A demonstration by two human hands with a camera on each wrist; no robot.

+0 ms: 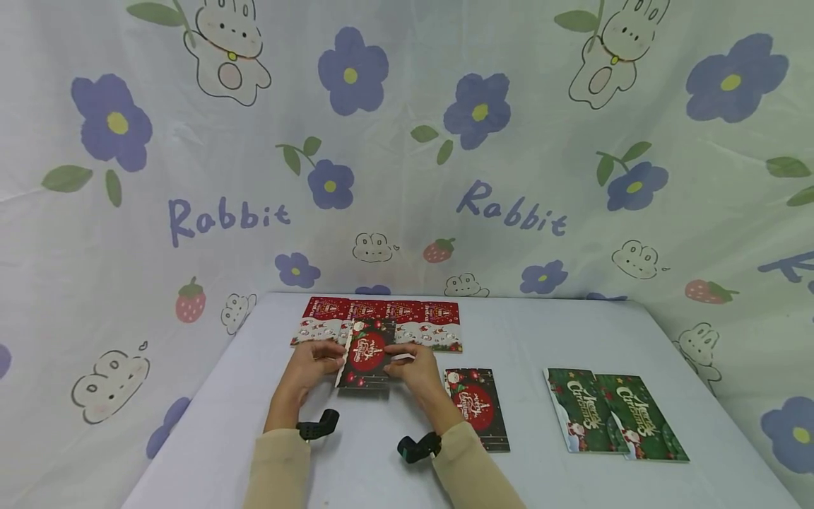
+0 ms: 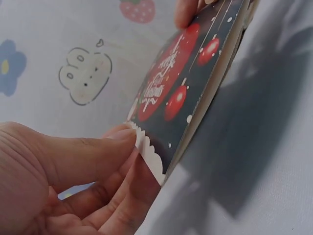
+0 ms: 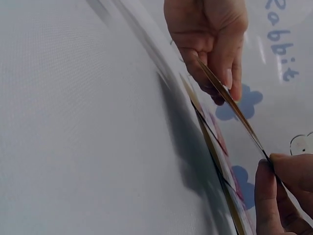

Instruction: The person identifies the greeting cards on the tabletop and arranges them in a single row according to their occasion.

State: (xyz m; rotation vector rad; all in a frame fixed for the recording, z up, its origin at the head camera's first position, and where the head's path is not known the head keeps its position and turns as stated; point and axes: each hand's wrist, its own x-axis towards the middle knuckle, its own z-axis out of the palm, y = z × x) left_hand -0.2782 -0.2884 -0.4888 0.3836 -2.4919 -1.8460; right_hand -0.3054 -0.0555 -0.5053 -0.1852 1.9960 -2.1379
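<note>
A black Christmas card [image 1: 369,353] with a red circle and white lettering is held up between my two hands in the head view. My left hand [image 1: 309,366] pinches its left edge, which has a white scalloped border [image 2: 152,159] in the left wrist view. On the opposite side, my right hand [image 1: 416,371] pinches the right edge between thumb and fingers. Seen edge-on in the right wrist view, the card is a thin tilted strip [image 3: 234,108], above the table. Its lower part casts a shadow on the white tabletop.
Behind the held card, several red-and-white Christmas cards [image 1: 439,325] overlap in a row. A matching black card [image 1: 490,417] lies beside my right forearm. Two overlapping green Christmas cards [image 1: 642,417] lie at the right. A rabbit-and-flower curtain [image 1: 407,177] hangs behind the white table [image 1: 540,332].
</note>
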